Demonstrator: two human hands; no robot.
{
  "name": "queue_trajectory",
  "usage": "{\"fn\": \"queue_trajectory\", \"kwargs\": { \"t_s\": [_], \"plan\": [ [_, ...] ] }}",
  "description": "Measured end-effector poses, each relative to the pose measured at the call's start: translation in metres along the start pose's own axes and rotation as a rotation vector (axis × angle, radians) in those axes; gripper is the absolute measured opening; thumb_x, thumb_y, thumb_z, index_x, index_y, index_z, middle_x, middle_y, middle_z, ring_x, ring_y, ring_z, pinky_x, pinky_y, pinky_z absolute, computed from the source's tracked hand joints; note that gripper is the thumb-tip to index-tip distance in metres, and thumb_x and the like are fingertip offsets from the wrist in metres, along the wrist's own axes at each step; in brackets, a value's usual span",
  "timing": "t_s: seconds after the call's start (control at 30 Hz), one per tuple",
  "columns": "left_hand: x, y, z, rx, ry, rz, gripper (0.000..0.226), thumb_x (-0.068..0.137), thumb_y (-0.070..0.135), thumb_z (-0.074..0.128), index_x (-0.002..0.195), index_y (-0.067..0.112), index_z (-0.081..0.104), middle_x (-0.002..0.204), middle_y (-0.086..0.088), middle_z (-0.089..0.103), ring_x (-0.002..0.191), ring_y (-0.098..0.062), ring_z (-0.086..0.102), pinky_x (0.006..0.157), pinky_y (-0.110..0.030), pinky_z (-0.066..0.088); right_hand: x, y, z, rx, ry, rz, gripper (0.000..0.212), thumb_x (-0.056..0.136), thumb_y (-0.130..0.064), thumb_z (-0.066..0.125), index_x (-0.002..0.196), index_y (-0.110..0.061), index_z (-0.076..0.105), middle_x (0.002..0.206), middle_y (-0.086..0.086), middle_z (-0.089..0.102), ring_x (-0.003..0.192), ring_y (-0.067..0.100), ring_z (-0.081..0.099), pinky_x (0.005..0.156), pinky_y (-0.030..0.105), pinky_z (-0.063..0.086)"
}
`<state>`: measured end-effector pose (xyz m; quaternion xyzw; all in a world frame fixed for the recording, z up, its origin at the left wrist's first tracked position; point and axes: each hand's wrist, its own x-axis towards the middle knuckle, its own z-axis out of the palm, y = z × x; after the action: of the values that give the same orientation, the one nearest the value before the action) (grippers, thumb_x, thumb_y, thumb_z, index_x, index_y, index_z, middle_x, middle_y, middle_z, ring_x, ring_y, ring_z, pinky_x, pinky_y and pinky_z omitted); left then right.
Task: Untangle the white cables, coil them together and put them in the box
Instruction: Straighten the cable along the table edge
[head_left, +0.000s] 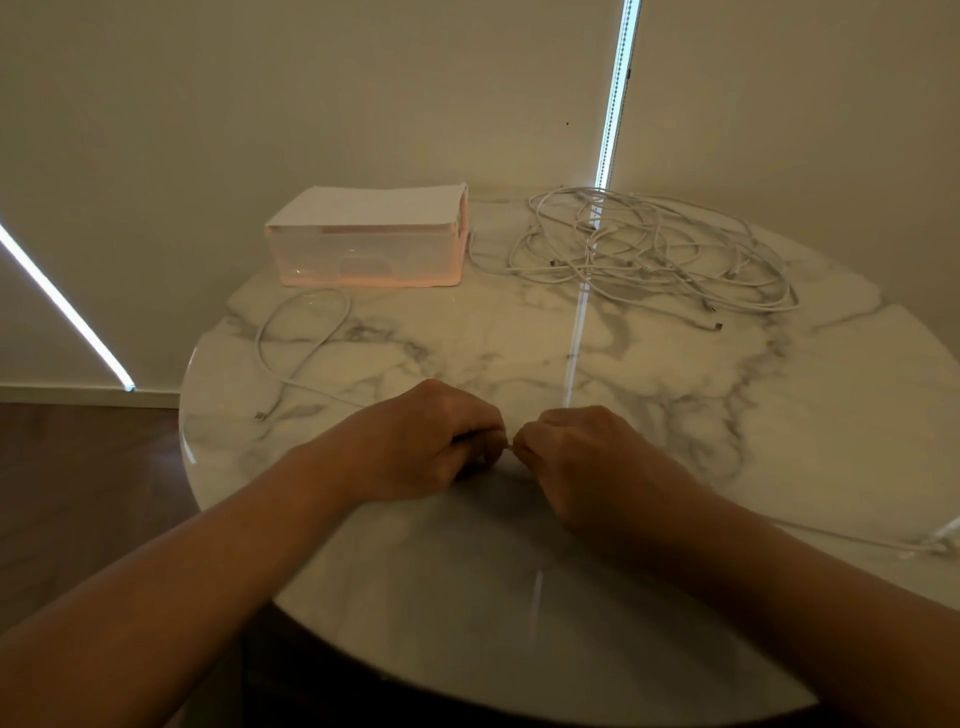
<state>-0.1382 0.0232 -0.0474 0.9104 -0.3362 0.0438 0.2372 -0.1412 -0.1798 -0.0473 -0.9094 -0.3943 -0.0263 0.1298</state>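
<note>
1. My left hand (436, 441) and right hand (582, 457) meet knuckle to knuckle low over the near middle of the desk (519, 338). Both sets of fingers (488, 431) are curled in and pinched tight at the tips.
2. What they pinch is almost hidden; only a pale speck shows where the tips meet. I judge it to be cable ends. A left cable (258, 348) loops out by the box and runs back under my left hand, and a right cable (878, 543) trails from under my right forearm to the desk's edge.
3. I hold them end to end, I think, so that the freed lengths start level and wind up as one coil.
4. The rest of the job lies at the far right of the desk. There the tangle (649, 249) sprawls in loose crossed loops, with a few plugs poking out on its near side. It is well apart from my hands, which leaves room to work the two freed lengths.
5. The box (363, 254) stands at the far left, just beside the tangle, with one strand touching or nearly touching its right wall. A white top covers it; I cannot tell whether that is a lid or a sheet. It must come off before any coil goes in.
6. So the untangling is partly done, the coiling is only starting and nothing is boxed.
</note>
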Motion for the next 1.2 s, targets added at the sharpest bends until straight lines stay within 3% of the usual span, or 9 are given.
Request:
{"fn": "queue_trajectory", "kwargs": {
  "t_s": [0.13, 0.27, 0.5, 0.6, 0.8, 0.87, 0.97, 1.1, 1.2],
  "plan": [
    [-0.004, -0.003, -0.004, 0.007, 0.018, 0.048, 0.02, 0.094, 0.017, 0.054, 0.077, 0.016, 0.064, 0.068, 0.017, 0.055, 0.063, 0.0, 0.054, 0.065, -0.014, 0.042, -0.018, 0.002, -0.006, 0.005, 0.029, -0.022, 0.015, 0.1, -0.019, 0.046, 0.093, -0.019, 0.059, 0.082, -0.007, 0.049, 0.068, 0.007, 0.044, 0.062, 0.02, 0.042],
    [-0.012, -0.018, -0.015, 0.057, 0.078, 0.054, 0.025, 0.095, 0.025, 0.05, 0.077, 0.017, 0.065, 0.071, 0.017, 0.06, 0.065, 0.001, 0.055, 0.066, -0.015, 0.044, -0.034, 0.014, -0.009, -0.004, 0.124, -0.029, 0.019, 0.095, -0.017, 0.05, 0.084, -0.015, 0.065, 0.076, -0.002, 0.058, 0.064, 0.014, 0.054, 0.057, 0.032, 0.051],
    [-0.027, -0.049, -0.029, 0.116, 0.136, 0.05, 0.039, 0.1, 0.037, 0.043, 0.078, 0.014, 0.066, 0.07, 0.011, 0.063, 0.064, -0.001, 0.054, 0.065, -0.016, 0.044, -0.061, 0.03, -0.012, 0.047, 0.259, 0.0, 0.034, 0.094, -0.028, 0.042, 0.075, -0.016, 0.067, 0.064, -0.007, 0.055, 0.054, 0.007, 0.048, 0.052, 0.018, 0.041],
    [-0.034, -0.062, -0.035, 0.116, 0.181, 0.037, 0.052, 0.101, 0.046, 0.037, 0.075, 0.012, 0.066, 0.066, 0.009, 0.062, 0.061, -0.002, 0.053, 0.064, -0.012, 0.041, -0.073, 0.036, -0.012, 0.065, 0.304, 0.024, 0.033, 0.094, -0.027, 0.044, 0.073, -0.015, 0.067, 0.063, -0.007, 0.053, 0.055, 0.006, 0.044, 0.052, 0.021, 0.039],
    [-0.036, -0.067, -0.037, 0.191, 0.283, 0.022, 0.032, 0.092, 0.025, 0.049, 0.07, 0.009, 0.065, 0.062, 0.015, 0.053, 0.059, 0.003, 0.045, 0.06, -0.009, 0.037, -0.077, 0.042, -0.014, -0.027, 0.289, 0.106, 0.035, 0.095, -0.03, 0.042, 0.081, -0.013, 0.07, 0.073, -0.004, 0.055, 0.066, 0.016, 0.052, 0.055, 0.033, 0.047],
    [-0.033, -0.058, -0.034, 0.196, 0.301, 0.035, 0.027, 0.089, 0.018, 0.049, 0.069, 0.009, 0.065, 0.062, 0.01, 0.059, 0.059, -0.002, 0.049, 0.06, -0.013, 0.04, -0.073, 0.037, -0.015, -0.063, 0.266, 0.118, 0.034, 0.095, -0.031, 0.043, 0.09, -0.013, 0.07, 0.088, 0.0, 0.061, 0.081, 0.022, 0.055, 0.068, 0.038, 0.051],
    [-0.026, -0.039, -0.029, 0.191, 0.297, 0.068, 0.023, 0.087, 0.015, 0.051, 0.069, 0.011, 0.065, 0.065, 0.015, 0.058, 0.062, 0.002, 0.046, 0.065, -0.003, 0.034, -0.057, 0.022, -0.019, -0.113, 0.238, 0.08, 0.036, 0.092, -0.035, 0.048, 0.112, -0.011, 0.068, 0.109, 0.004, 0.066, 0.1, 0.025, 0.058, 0.087, 0.037, 0.053],
    [-0.01, -0.018, -0.016, 0.178, 0.252, 0.135, 0.02, 0.087, 0.015, 0.054, 0.073, 0.012, 0.068, 0.068, 0.008, 0.064, 0.063, -0.003, 0.052, 0.066, -0.004, 0.034, -0.021, -0.006, -0.021, 0.005, 0.222, -0.007, 0.03, 0.09, -0.028, 0.058, 0.112, -0.01, 0.067, 0.105, 0.005, 0.068, 0.095, 0.024, 0.061, 0.081, 0.037, 0.054],
    [-0.004, -0.011, -0.012, 0.15, 0.213, 0.135, 0.021, 0.087, 0.017, 0.054, 0.074, 0.01, 0.068, 0.066, 0.005, 0.064, 0.06, -0.005, 0.053, 0.06, -0.014, 0.043, 0.006, -0.016, -0.015, 0.106, 0.164, 0.013, 0.024, 0.098, -0.021, 0.053, 0.116, -0.014, 0.066, 0.103, 0.003, 0.065, 0.088, 0.017, 0.057, 0.077, 0.026, 0.046]
  ]
}}
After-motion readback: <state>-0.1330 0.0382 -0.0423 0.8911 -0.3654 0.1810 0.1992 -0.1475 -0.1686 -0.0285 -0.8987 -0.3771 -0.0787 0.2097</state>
